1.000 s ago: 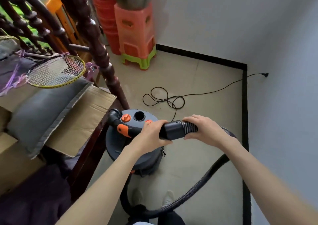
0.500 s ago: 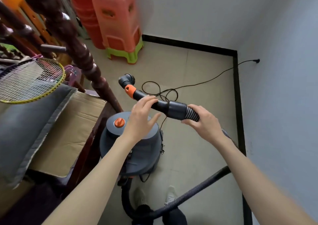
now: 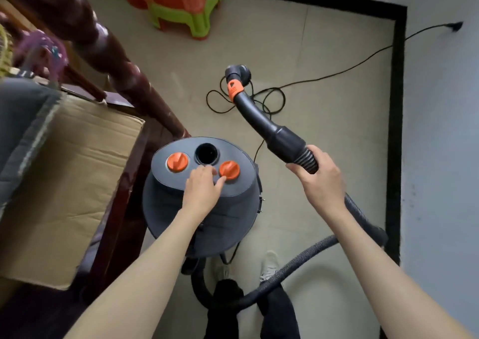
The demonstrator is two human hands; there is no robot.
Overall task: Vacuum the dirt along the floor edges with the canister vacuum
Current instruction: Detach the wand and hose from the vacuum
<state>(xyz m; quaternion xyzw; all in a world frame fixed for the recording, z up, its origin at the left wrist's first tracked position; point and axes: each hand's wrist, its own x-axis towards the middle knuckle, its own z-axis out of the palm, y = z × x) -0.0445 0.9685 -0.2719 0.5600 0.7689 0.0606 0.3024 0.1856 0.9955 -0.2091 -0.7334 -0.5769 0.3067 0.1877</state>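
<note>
both forearms are bare, no sleeves showing, no rings or watch on the left hand [image 3: 203,188] or right hand [image 3: 320,183]. the person wears black trousers [image 3: 277,310] and pale, whitish shoes [image 3: 268,267].

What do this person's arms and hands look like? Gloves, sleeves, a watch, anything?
Both arms are bare along all of their visible length, with no sleeve showing. The left hand and the right hand wear no gloves, and no rings, watch or wristband show on either hand or wrist. Lower down, dark trousers and light-coloured shoes are visible.
</note>
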